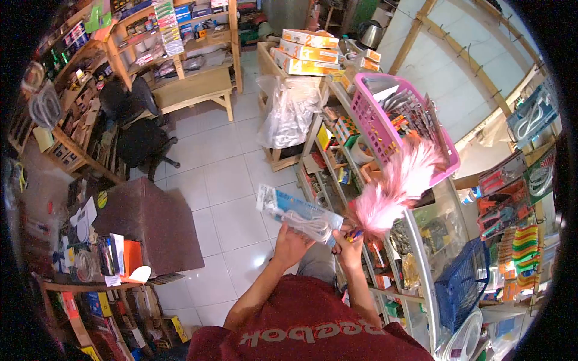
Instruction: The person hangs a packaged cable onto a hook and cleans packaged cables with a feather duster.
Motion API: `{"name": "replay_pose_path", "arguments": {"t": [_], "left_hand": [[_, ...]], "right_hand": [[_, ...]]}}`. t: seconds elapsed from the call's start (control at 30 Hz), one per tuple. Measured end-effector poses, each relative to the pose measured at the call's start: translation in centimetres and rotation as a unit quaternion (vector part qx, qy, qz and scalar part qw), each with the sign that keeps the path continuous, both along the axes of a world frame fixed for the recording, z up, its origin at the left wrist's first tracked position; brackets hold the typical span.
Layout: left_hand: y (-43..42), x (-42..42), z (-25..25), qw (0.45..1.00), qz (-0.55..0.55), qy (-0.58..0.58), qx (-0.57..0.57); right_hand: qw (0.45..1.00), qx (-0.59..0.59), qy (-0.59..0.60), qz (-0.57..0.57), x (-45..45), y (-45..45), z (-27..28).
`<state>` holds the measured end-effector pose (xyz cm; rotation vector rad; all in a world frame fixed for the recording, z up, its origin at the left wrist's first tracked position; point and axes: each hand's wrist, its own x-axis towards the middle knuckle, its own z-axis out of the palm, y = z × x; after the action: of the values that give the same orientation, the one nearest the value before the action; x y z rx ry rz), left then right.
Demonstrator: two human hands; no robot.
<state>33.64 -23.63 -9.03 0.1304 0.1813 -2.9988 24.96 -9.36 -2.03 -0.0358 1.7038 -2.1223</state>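
Note:
A clear-and-blue packet (304, 212) with a coiled white cable inside lies tilted in front of my body. My left hand (291, 245) holds its lower edge, with fingers partly hidden behind the plastic. Closed at the packet's right end is my right hand (348, 247), which also grips the handle end of a pink-and-white fluffy duster (397, 189). The duster's fluffy head points up and right, over the shelf front and against a pink basket (378, 129). Most of the handle is hidden by my fingers.
Tools fill the pink basket on the glass-fronted counter (421, 265) to my right. Orange-and-white boxes (308, 53) are stacked beyond it. A blue basket (462, 283) stands at right, near hanging packaged goods. On the left are a brown desk (153, 225) and a black chair (143, 141).

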Motion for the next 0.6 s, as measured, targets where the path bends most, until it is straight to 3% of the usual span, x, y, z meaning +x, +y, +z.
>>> {"name": "replay_pose_path", "arguments": {"t": [0.07, 0.13, 0.23, 0.3, 0.47, 0.53, 0.57, 0.6], "left_hand": [[0.1, -0.9, 1.3, 0.999, 0.021, -0.027, -0.042], [-0.7, -2.3, 2.1, 0.989, 0.064, -0.061, -0.115], [-2.0, -2.8, 1.7, 0.944, 0.132, -0.143, -0.268], [-3.3, -3.0, 1.9, 0.891, 0.150, -0.188, -0.385], [-4.8, -3.2, 4.6, 0.819, 0.086, -0.199, -0.531], [-4.6, -3.6, 4.9, 0.809, 0.047, -0.190, -0.555], [-4.4, -4.0, 4.9, 0.809, 0.035, -0.174, -0.560], [-4.0, -4.3, 5.0, 0.813, 0.027, -0.163, -0.558]], "right_hand": [[0.999, 0.011, 0.026, 0.024, 1.0, 0.9, -0.5], [0.995, -0.055, 0.036, 0.074, 1.0, 2.3, -3.1], [0.995, 0.043, 0.087, 0.021, 0.7, 3.8, -3.5], [0.994, 0.095, 0.056, -0.011, 1.0, 3.9, -0.6], [0.994, 0.047, 0.095, -0.017, 0.0, 6.4, -0.1], [0.975, 0.173, 0.140, 0.008, 0.0, 6.8, 0.9], [0.974, 0.193, 0.117, 0.020, 0.1, 6.2, 2.4], [0.973, 0.185, 0.135, 0.034, 0.0, 7.1, 0.2]]}}
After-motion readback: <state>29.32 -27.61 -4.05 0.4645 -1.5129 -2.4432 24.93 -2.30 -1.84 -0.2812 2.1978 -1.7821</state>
